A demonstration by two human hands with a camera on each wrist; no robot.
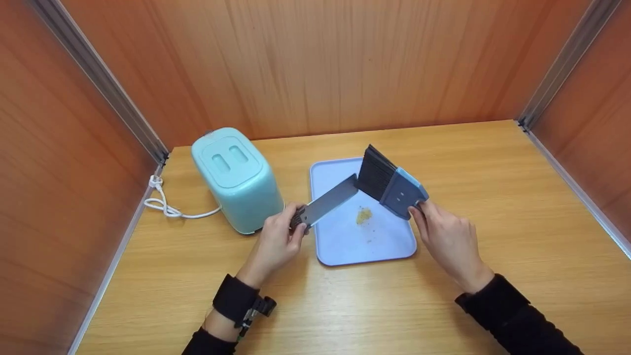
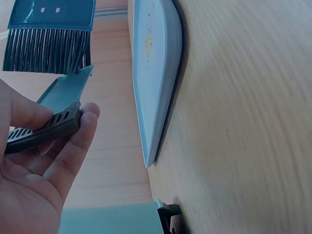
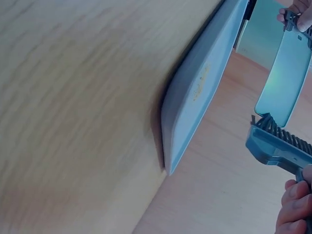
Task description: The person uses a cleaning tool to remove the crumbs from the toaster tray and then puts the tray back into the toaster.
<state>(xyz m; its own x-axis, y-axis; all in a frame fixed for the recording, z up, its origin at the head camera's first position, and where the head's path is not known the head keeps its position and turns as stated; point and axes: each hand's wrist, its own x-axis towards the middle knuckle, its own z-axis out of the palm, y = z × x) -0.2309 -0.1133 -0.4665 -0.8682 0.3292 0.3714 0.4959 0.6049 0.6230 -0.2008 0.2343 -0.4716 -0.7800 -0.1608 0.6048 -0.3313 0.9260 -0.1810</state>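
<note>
My left hand (image 1: 278, 236) pinches the dark slotted end of a long, flat metal crumb tray (image 1: 331, 199) between thumb and fingers. The crumb tray is held tilted above a lilac serving tray (image 1: 345, 251). With my right hand (image 1: 451, 241) I grip a blue hand brush (image 1: 404, 195), whose dark bristles (image 1: 375, 172) touch the far end of the crumb tray. On the serving tray lies a small heap of yellowish crumbs (image 1: 364, 215), with a few specks nearer me. In the right wrist view the brush (image 3: 280, 148) meets the crumb tray (image 3: 285, 78) at its tip.
A mint-green toaster (image 1: 241, 182) stands left of the serving tray, its top showing two oblong recesses. Its white cord (image 1: 170, 211) lies coiled at the table's left edge. Wood-look panels (image 1: 335, 64) close off the back and both sides of the wooden table (image 1: 315, 315).
</note>
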